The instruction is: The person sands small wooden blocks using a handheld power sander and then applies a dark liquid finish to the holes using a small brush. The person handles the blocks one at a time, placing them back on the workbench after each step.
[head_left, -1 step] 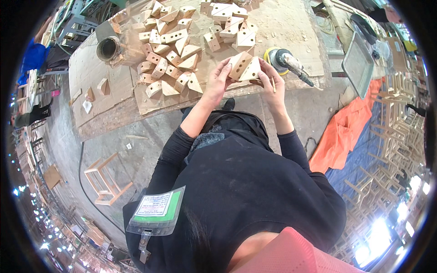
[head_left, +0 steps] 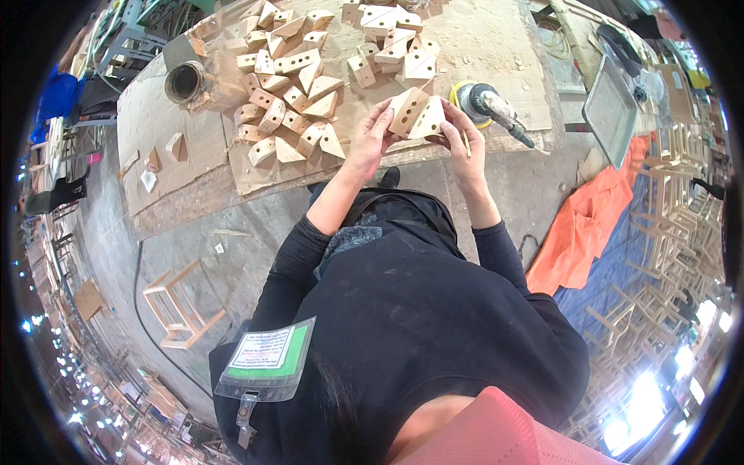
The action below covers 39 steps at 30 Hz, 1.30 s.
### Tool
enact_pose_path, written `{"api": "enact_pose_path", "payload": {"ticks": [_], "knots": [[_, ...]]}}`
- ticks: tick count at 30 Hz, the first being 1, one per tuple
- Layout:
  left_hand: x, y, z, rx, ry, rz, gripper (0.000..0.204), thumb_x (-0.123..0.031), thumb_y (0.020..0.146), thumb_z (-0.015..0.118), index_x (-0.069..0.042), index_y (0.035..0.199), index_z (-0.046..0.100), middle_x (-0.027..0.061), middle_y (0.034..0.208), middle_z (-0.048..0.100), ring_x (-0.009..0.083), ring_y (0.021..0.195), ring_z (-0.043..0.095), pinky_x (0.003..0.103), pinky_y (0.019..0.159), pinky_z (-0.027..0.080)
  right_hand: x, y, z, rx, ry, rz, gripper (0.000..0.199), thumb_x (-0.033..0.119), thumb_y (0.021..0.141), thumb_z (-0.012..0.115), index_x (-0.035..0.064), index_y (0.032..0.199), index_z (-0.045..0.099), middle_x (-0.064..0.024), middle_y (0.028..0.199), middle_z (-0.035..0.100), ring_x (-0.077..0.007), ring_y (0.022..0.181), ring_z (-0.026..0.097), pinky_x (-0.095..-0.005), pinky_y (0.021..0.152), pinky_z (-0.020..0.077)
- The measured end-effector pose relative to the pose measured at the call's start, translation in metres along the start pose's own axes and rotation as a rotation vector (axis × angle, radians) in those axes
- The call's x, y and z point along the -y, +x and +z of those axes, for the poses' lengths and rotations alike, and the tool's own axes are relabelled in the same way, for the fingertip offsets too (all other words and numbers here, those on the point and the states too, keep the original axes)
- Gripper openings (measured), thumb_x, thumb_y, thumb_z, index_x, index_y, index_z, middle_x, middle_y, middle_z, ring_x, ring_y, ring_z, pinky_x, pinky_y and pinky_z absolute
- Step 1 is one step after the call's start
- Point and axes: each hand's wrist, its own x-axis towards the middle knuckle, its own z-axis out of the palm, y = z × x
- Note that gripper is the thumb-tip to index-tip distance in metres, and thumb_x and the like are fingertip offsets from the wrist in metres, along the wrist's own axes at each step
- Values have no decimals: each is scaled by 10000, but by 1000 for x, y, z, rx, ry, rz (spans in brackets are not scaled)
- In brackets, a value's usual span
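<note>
My left hand (head_left: 372, 138) is closed on a wooden corner block (head_left: 406, 112) with a row of dark drilled holes in its face. Beside it, my right hand (head_left: 465, 146) grips a second, triangular wooden block (head_left: 427, 122), also drilled. The two blocks are held up side by side at the table's near edge, close together; whether they touch I cannot tell. A thin wooden stick (head_left: 466, 145), perhaps a pencil, juts from between my right fingers. To the left lies a large heap of similar blocks (head_left: 297, 97); a smaller pile (head_left: 418, 65) sits beyond my hands.
A sander (head_left: 482, 102) with a yellow rim lies right of my hands on the cardboard-covered table (head_left: 496, 46). A cardboard tube (head_left: 184, 83) and a few loose offcuts (head_left: 177, 147) are at the left. Orange cloth (head_left: 589, 217), a grey tray (head_left: 611, 112) and a small wooden frame (head_left: 182, 306) stand around.
</note>
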Motion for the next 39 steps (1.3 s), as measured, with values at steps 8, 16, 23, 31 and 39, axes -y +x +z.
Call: {"api": "enact_pose_path", "payload": {"ticks": [8,16,23,31,39], "knots": [[-11,-3,1,12,-122,-39,371,-193,1012,431,-12,1336,430,116,1203,578,199,1019,624,338,841,560,-7,8,2,-28,188,92,389,62,970,420,-17,1349,463,-127,1299,544,-170,1095,590,-286,869,528],[-12,-4,5,44,-171,-38,375,-215,1010,446,2,1315,434,127,1188,584,199,982,641,324,835,566,-9,9,0,-40,262,129,402,94,972,402,8,1360,454,-95,1283,554,-154,1068,603,-291,864,525],[-6,-3,5,36,74,-10,429,-196,960,573,29,1302,442,83,1034,607,112,818,615,235,681,526,-6,5,2,-41,214,159,390,99,971,414,17,1348,469,-85,1271,561,-140,1041,607,-289,834,536],[0,-2,0,146,4,20,501,-60,962,529,8,1420,337,60,991,590,86,788,550,224,691,478,-8,5,3,-25,248,152,393,107,975,427,14,1356,458,-86,1278,557,-134,1059,595,-283,825,538],[-1,-6,7,77,106,66,531,-65,954,528,1,1425,291,107,1245,503,171,1060,554,296,865,510,-6,3,5,-15,243,101,403,114,966,513,1,1348,454,-103,1292,541,-145,1097,574,-292,834,542]]}}
